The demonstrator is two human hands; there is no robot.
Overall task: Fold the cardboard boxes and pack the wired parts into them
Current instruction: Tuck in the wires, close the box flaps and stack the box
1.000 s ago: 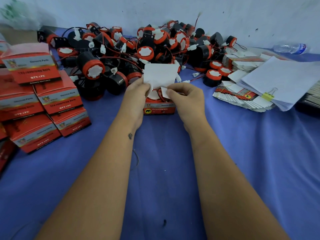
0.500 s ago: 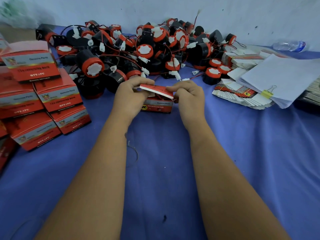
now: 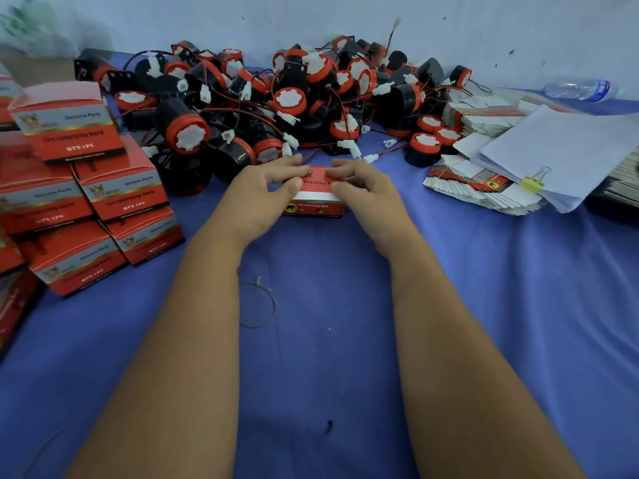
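Red cardboard box (image 3: 314, 206) at centre on blue cloth (image 3: 328, 340), lid flap down. Left hand (image 3: 262, 191) at 9 o'clock of box, thumb and fingers pinching lid. Right hand (image 3: 366, 191) at 3 o'clock, pinching likewise. Pile of wired parts (image 3: 276, 108) at 12 o'clock. Closed boxes (image 3: 86, 188) stacked at 9 o'clock; flat cartons (image 3: 484, 188) at 2 o'clock.

Two hands (image 3: 262, 195); one bottle (image 3: 579, 88); one binder clip (image 3: 534, 181).

Head camera – looks forward and down, close over the table (image 3: 311, 357).
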